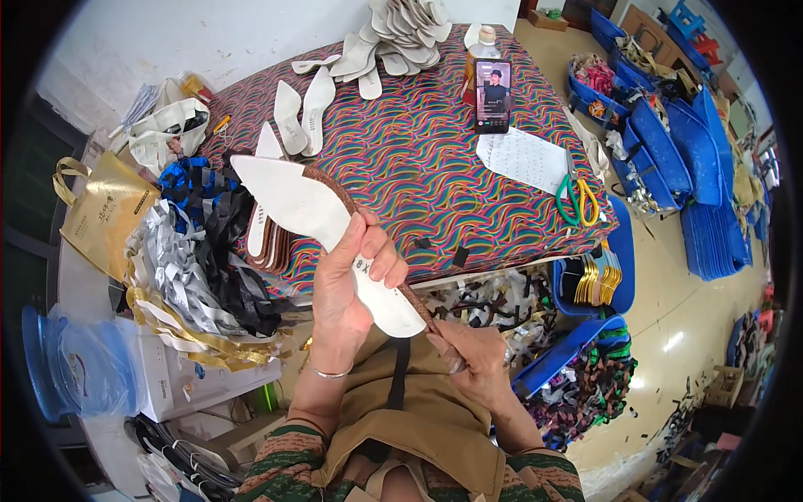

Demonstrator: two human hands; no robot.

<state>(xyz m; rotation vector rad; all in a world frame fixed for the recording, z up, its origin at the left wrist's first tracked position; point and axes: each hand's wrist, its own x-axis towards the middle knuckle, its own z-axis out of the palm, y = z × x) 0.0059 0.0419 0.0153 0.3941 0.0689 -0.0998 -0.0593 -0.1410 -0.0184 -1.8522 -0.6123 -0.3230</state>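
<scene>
My left hand (343,293) grips a white shoe insole (297,201) by its narrow middle, thumb on its face and fingers over the edge. The pointed toe end is up at the left, the heel end down at the right. A brown textured strip (333,182) runs along the insole's right edge. Close to the heel, my right hand (475,356) pinches the lower end of that strip. Beyond the left hand, a stack of brown-edged insoles (268,243) lies at the table's left edge. Two white insoles (316,109) lie farther back.
A patterned table (435,201) carries a heap of insoles (393,38), a phone (493,96) leaning on a bottle, a paper sheet (523,161) and scissors (577,201). Ribbon bundles (180,268) hang at the left. Blue bins (615,251) stand at the right.
</scene>
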